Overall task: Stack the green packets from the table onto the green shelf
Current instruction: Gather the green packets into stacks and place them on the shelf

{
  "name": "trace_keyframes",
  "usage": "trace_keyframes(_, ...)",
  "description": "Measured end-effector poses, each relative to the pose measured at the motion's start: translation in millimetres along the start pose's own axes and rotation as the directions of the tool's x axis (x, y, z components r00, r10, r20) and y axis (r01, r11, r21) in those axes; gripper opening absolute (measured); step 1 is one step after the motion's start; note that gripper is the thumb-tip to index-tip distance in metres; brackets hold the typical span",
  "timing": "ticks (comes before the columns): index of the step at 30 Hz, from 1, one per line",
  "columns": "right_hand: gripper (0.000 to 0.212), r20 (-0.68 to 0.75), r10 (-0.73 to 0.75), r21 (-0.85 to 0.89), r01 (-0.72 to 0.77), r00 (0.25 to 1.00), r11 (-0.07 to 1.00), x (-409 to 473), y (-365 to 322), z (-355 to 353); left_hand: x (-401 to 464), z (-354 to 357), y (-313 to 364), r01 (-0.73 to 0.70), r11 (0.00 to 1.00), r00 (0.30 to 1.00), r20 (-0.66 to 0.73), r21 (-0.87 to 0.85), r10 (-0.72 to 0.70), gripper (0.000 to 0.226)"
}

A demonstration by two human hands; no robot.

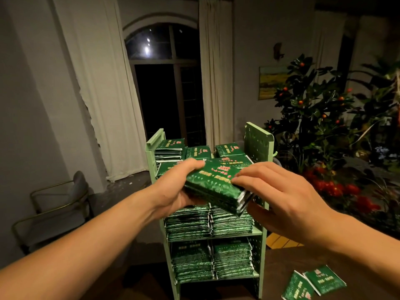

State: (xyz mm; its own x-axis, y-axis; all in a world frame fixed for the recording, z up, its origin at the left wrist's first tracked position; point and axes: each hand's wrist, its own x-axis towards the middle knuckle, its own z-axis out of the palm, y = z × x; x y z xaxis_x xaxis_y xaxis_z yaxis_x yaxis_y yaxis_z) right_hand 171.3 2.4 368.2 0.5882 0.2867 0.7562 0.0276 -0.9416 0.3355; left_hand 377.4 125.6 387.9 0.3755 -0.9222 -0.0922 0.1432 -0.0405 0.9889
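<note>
A thick bundle of green packets [213, 185] is held in front of the green shelf [259, 144], just above its upper tier. My left hand [179, 185] grips the bundle's left end with the thumb on top. My right hand [281, 198] holds its right end, fingertips on the top face. Stacks of green packets [207, 221] fill the shelf's lower tiers, and more packets [227, 149] lie on the top tier. Two loose green packets [313, 282] lie on the dark table [281, 267] at lower right.
A chair with a gold frame [54, 208] stands to the left. Plants with orange fruit and red flowers [324, 118] crowd the right side. Behind the shelf are white curtains and a dark arched window [164, 83].
</note>
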Motion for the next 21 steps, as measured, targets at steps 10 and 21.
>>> trace_keyframes(10, 0.036, 0.011, 0.197, -0.154, -0.194, 0.98, 0.969, 45.2, 34.2, 28.7, 35.2, -29.7, 16.2, -0.123, -0.2, 0.849, 0.207, 0.972, 0.487, 0.023)
trace_keyframes(21, 0.04, 0.164, 0.221, -0.283, -0.168, 0.962, 0.944, 110.1, 64.6, 109.1, 42.9, -44.2, 4.1, -0.153, -0.228, 0.831, 0.25, 0.962, 0.497, 0.046)
